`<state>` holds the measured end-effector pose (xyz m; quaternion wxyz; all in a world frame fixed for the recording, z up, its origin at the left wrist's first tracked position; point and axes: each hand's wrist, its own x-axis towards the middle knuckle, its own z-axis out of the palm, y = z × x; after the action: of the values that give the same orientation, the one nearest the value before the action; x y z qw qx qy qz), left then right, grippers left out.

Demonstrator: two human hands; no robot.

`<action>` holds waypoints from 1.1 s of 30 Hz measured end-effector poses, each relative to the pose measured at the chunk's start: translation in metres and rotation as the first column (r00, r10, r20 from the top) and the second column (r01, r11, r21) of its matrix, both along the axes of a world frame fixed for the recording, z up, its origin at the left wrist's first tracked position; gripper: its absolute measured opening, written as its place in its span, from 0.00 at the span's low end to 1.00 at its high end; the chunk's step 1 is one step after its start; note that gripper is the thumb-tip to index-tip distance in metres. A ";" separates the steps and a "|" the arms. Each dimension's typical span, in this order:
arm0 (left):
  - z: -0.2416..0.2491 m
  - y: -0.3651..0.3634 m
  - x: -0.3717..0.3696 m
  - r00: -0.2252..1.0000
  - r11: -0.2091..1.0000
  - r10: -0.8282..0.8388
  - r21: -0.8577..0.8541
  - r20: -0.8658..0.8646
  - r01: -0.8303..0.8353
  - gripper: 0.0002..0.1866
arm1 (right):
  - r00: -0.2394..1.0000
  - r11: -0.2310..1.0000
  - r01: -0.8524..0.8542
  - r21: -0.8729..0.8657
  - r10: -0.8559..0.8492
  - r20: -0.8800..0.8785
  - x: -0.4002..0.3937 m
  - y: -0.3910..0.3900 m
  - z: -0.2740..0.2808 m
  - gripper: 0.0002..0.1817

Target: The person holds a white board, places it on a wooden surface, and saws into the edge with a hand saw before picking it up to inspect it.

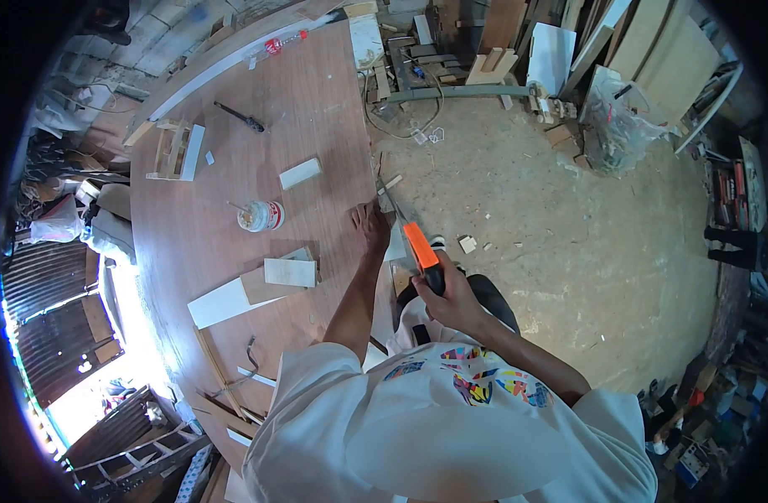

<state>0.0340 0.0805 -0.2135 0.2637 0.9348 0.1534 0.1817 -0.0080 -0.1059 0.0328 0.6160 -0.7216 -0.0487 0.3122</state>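
An orange and black handsaw (421,246) is in my right hand (454,298), its fingers wrapped round the black part of the handle. The narrow blade points up and to the left, past the table's right edge. My left hand (369,226) rests at that edge beside the blade, fingers spread on the wooden table (317,126). A pale board (395,243) shows partly between my left hand and the saw; how far it reaches is hidden. Left of my left hand lie a white block (300,173) and another white block (290,272) on top of boards.
A jar (261,216), a dark screwdriver-like tool (240,116), a small wooden frame (178,151) and a red-labelled bottle (285,42) are on the table. Wood scraps (468,244) lie on the floor to the right. A plastic bag (620,126) stands farther back.
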 end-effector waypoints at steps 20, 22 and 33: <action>-0.036 0.018 -0.002 0.996 0.991 -0.084 -0.103 0.029 0.086 0.09 | 0.989 0.983 0.117 0.139 -0.102 -0.110 -0.012 0.015 0.031 0.13; -0.028 0.015 -0.003 0.997 0.993 -0.075 -0.083 0.031 0.078 0.09 | 0.991 0.985 0.120 0.124 -0.113 -0.069 -0.015 0.017 0.030 0.13; -0.001 0.010 -0.003 0.992 0.991 -0.126 -0.035 0.012 0.127 0.12 | 0.997 0.986 0.070 0.150 -0.063 -0.048 0.038 0.056 0.041 0.11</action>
<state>0.0306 0.0906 -0.2146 0.2920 0.9369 0.0958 0.1665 0.0303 -0.0500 0.0736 0.6801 -0.6670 -0.0352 0.3022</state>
